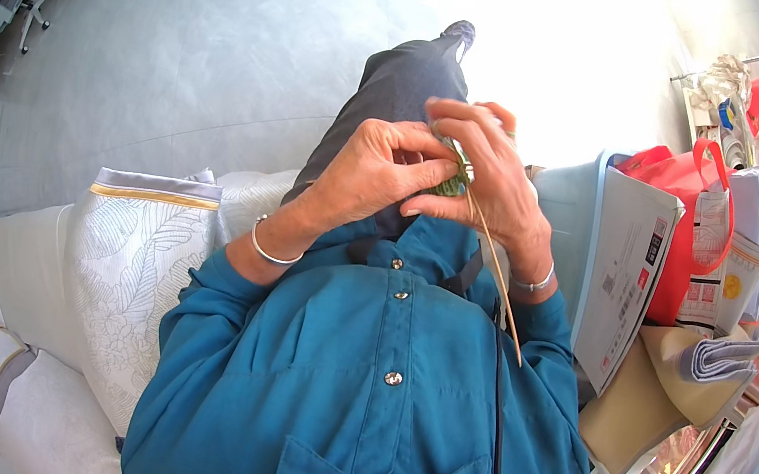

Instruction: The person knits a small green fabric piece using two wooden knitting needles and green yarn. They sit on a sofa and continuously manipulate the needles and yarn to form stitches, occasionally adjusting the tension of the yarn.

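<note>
Both my hands meet over my lap around a small green knitted piece (448, 187), which is partly hidden by fingers. My left hand (372, 171) pinches it between thumb and forefinger from the left. From the other side my right hand (501, 171) curls over the work, slightly blurred, its thumb reaching beneath. Thin light-wood knitting needles (496, 267) slant from the stitches past my right palm down toward my shirt front. How the right fingers grip them is partly hidden.
A light-blue bin (568, 202) at my right holds a flat box (624, 273) and a red bag (692, 193). Folded tan material (665, 386) lies behind it. At my left is a pale patterned cushion (130, 269). A wheeled chair (36, 5) stands far left.
</note>
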Tool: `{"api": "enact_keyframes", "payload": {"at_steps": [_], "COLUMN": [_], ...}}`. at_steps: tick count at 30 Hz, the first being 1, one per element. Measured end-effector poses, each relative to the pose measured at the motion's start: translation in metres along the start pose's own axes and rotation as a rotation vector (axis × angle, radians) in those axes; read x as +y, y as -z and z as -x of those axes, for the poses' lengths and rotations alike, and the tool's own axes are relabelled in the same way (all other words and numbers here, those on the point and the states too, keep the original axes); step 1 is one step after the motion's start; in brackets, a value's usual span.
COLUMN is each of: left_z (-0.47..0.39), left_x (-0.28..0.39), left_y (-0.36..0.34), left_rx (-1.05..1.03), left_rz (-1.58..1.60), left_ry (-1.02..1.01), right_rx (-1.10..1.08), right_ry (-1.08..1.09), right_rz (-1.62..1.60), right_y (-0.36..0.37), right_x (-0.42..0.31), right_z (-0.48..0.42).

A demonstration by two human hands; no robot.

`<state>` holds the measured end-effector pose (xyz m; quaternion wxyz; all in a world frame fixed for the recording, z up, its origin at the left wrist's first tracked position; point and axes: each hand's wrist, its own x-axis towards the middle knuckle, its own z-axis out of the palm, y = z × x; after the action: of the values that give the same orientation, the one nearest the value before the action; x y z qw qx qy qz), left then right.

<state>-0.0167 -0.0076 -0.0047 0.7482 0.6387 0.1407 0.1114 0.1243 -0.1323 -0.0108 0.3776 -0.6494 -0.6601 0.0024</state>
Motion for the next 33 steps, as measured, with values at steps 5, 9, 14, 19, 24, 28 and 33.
{"api": "enact_keyframes", "payload": {"at_steps": [5,9,14,19,24,28,33], "left_z": [-0.002,-0.002,-0.005,-0.006,-0.004,-0.001,0.004], "left_x": [0.0,0.009,0.013,0.012,0.008,-0.003,0.0], "left_y": [0.006,0.009,0.022,0.025,0.008,-0.006,-0.013], "left_rx": [0.01,-0.015,-0.19,-0.203,-0.01,0.123,0.127], "left_rz": [0.005,0.059,0.307,0.283,0.184,0.173,0.236], "left_ry": [0.008,0.064,0.182,0.206,0.104,0.026,-0.032], "right_rx": [0.321,0.326,0.285,0.272,0.271,0.354,0.407], "right_ry": [0.052,-0.017,-0.249,-0.389,-0.089,-0.014,-0.122], "right_rz": [0.551,0.421,-0.238,-0.614,0.033,0.357,0.423], "right_y": [0.011,0.009,0.016,0.018,0.017,0.003,-0.004], "right_x": [-0.032,-0.03,-0.026,-0.027,-0.025,-0.027,-0.029], "right_z": [0.021,0.032,0.039,0.04,0.037,0.031,0.033]}}
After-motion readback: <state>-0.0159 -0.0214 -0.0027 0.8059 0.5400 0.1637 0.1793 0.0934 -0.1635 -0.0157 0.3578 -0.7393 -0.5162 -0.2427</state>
